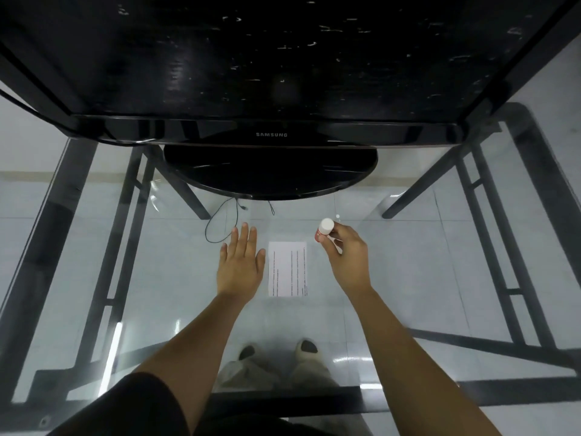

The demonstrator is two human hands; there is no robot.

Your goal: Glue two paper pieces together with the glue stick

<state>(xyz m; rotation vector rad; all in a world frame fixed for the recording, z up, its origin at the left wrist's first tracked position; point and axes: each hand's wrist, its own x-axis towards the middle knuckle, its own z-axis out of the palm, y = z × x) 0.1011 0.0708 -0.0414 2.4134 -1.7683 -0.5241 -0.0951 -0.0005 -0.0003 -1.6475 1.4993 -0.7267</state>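
glass table (408, 278): open right | monitor base (270, 171): blocks far side

On the glass table (408, 262), the right hand (347, 256) grips a glue stick (323, 229) beside the printed paper (287, 269); the left hand (240, 262) lies flat, fingers spread.

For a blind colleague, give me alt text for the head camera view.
Over a glass table, the right hand holds a glue stick beside a printed paper; the left hand is open and flat just left of it. A monitor stands behind.
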